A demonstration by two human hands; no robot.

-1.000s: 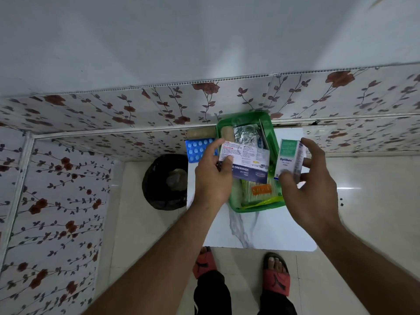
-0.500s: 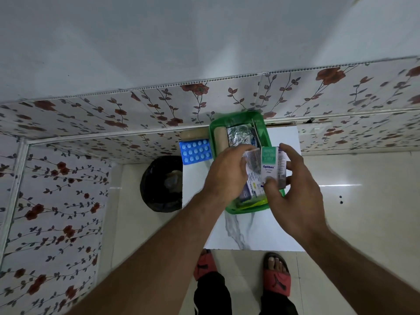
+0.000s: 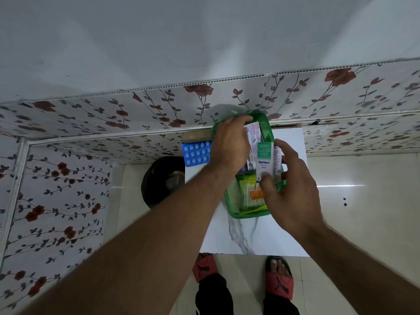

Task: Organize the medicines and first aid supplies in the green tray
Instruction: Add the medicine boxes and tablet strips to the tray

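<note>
Right hand [image 3: 293,196] pinches the Optibex box [image 3: 265,162] upright, long axis vertical, directly over the right side of the green tray [image 3: 229,201] on the white counter [image 3: 254,235]. Left hand [image 3: 229,146] grips a dressings packet [image 3: 253,133] at the tray's far end. Cotton swab pack [image 3: 250,196] lies in the near end. Judgement: the box drops straight down; right hand is nearer. Blue blister pack [image 3: 196,153] sits outside, left of the tray.

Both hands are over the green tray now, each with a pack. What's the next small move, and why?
Probably lower the Optibex box in the right hand into the green tray, beside the dressing pack that the left hand is pressing down. The box already hangs upright over the tray's right side, above the cotton buds.
</note>
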